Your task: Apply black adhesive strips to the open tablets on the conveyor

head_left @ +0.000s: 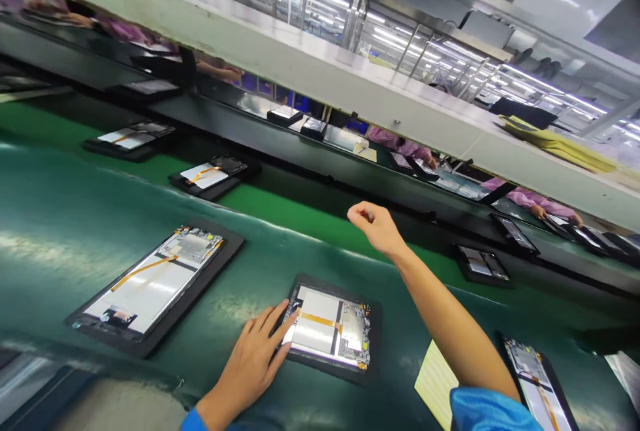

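An opened tablet point(320, 324) lies on a black foam pad in front of me, with its white battery, orange ribbon cable and circuit board exposed. My left hand point(255, 351) rests at its left edge, fingers stretched out and the fingertips touching the tablet. My right hand point(374, 226) is raised beyond the tablet, above the far edge of the bench, with its fingers curled together. Whatever those fingers may hold is hidden. Farther left, a second opened tablet point(155, 281) sits at a slant on its own dark pad.
A green conveyor belt point(280, 212) runs behind the bench point(220, 324), carrying several opened tablets. A yellow lined paper point(434, 381) and another tablet point(537, 378) are at right. A white shelf beam point(300, 71) crosses above. Co-workers in pink sleeves point(540, 203) handle devices across the line.
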Demonstrator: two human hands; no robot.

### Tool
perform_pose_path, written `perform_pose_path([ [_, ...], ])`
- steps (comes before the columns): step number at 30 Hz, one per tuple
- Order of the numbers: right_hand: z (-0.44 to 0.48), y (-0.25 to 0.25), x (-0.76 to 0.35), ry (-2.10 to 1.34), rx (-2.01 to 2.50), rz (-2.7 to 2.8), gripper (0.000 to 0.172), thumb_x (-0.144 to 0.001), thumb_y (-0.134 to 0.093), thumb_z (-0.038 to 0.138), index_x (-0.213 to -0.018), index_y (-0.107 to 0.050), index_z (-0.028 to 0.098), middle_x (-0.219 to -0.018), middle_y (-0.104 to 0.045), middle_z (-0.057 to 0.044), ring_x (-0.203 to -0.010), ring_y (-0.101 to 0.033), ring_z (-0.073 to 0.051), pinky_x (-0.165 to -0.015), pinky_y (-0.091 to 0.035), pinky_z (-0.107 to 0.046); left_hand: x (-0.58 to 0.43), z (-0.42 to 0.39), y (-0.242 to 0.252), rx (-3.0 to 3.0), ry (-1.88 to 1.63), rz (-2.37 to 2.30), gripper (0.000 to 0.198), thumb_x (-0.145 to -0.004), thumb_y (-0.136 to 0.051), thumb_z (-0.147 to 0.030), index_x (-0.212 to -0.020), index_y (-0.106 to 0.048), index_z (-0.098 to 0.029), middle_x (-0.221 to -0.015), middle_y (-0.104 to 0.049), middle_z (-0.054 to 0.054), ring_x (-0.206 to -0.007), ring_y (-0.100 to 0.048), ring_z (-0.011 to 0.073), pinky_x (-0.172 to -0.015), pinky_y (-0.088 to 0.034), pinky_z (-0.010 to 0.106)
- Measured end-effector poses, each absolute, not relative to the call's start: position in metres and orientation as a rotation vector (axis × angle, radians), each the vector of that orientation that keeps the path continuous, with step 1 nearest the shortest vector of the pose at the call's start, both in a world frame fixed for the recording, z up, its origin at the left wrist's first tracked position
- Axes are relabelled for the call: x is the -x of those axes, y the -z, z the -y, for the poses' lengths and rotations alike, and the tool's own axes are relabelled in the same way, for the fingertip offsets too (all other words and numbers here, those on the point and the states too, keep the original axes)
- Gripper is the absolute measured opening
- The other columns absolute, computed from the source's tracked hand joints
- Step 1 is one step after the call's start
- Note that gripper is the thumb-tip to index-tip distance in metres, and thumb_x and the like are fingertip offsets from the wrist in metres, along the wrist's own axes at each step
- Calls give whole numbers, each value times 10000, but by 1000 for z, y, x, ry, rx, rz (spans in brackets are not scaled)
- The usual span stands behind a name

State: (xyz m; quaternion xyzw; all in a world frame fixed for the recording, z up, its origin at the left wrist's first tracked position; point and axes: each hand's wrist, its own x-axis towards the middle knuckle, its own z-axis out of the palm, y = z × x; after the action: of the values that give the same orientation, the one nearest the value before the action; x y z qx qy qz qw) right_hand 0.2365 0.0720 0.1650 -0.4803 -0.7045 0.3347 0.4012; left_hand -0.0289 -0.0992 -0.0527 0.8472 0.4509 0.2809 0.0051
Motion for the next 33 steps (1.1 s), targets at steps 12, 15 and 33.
perform_pose_path([
  [12,-26,-94,-184,-883,954,3217,183,-991,-502,193,-1067,-669,199,-1100,-713,-59,-931,-662,-185,-782,-434,-285,26,117,32,-2503,-689,-1419,484,-1046,-422,-322,-1525,-448,-261,-1537,-477,163,-1355,-491,304,-1014,-458,439],
  [15,-23,-91,-172,-847,855,3327,188,-988,-514,220,-1097,-667,203,-1097,-715,-56,-912,-672,-191,-754,-430,-286,25,119,32,-2508,-660,-1428,446,-1047,-421,-334,-1475,-507,-244,-1531,-479,170,-1360,-487,305,-1031,-447,458],
  [33,-31,-90,-150,-537,530,3627,236,-1035,-473,239,-1143,-674,180,-1144,-707,-91,-939,-706,-211,-721,-474,-288,23,116,21,-2532,-550,-1411,430,-1038,-441,-344,-1449,-524,-246,-1543,-454,175,-1309,-516,316,-988,-444,446],
])
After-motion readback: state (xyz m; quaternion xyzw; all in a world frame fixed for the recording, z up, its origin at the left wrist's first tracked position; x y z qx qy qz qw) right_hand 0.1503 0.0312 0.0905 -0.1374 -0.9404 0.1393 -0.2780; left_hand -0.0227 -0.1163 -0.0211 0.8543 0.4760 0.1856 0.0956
